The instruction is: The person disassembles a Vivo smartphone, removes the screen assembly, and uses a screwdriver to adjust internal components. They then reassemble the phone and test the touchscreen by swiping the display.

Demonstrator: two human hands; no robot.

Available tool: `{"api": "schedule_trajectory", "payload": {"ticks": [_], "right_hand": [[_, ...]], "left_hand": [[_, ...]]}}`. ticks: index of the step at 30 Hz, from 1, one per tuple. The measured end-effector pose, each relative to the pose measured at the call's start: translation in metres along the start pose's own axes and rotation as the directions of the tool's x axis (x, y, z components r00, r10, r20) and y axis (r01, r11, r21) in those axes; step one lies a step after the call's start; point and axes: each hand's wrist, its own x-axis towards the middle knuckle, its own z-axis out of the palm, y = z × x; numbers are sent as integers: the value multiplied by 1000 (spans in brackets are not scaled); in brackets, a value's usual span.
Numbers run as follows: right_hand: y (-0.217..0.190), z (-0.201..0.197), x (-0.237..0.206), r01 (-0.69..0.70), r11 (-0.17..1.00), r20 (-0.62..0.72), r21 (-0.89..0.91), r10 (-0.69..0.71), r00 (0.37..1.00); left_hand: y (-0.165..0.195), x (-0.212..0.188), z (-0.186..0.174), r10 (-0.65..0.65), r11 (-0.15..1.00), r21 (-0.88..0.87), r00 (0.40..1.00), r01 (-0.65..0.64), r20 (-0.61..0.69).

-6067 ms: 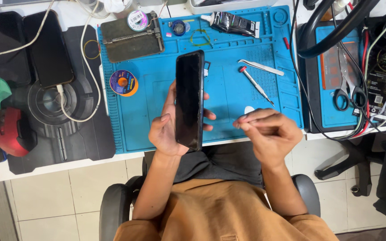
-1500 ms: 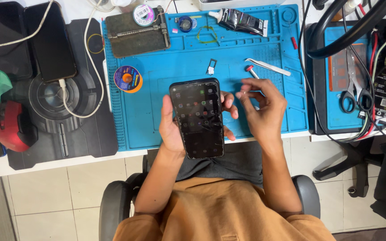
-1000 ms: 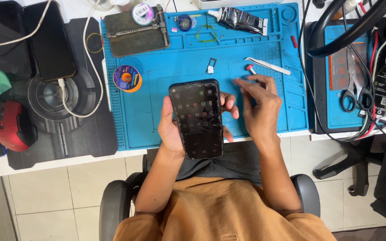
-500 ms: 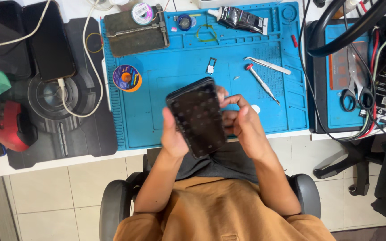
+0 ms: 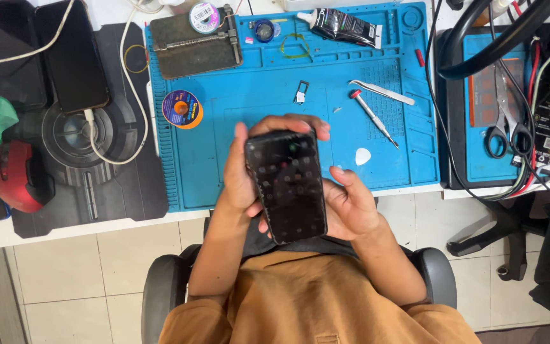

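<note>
Phone [image 5: 286,186] sits in both hands, dark screen up, held over the near edge of the blue work mat [image 5: 224,165] and slightly tilted, top end leaning left. Left hand [image 5: 244,171] wraps the phone's left side, thumb along the edge and fingertips curled over the top end. Right hand [image 5: 351,207] cups the right side and underside, thumb touching the right edge; fingers are under the phone, mostly hidden. Both hands closed on the phone, neither loose. On the mat, well apart from the hands: red-capped screwdriver [image 5: 372,116] lying diagonal, metal tweezers [image 5: 382,92] just beside its upper end, white pick [image 5: 363,156] near the right hand, small SIM tray [image 5: 301,92] above the phone, orange-rimmed spool [image 5: 182,109] to the left. At the mat's far edge: metal clamp plate [image 5: 195,46] and black glue tube [image 5: 345,27]. Left of the mat, a second phone [image 5: 74,60] lies on a black pad with a white cable [image 5: 112,146] plugged in. Scissors [image 5: 503,121] lie on the table's right side.
</note>
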Motion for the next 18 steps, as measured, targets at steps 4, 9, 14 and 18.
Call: {"api": "schedule_trajectory", "payload": {"ticks": [4,9,14,18], "right_hand": [[3,5,2,5,1000,-80,14,-4,997],[4,7,6,25,1000,-99,14,-23,995],[2,7,8,24,1000,-162,-4,-24,986],[5,7,10,23,999,-236,-32,-30,971]], "left_hand": [[2,2,1,-52,995,87,998,54,-31],[1,8,0,-19,994,111,999,24,-45],[-1,11,-2,-18,994,109,999,23,-42],[-1,11,-5,-24,992,121,998,31,-55]]}}
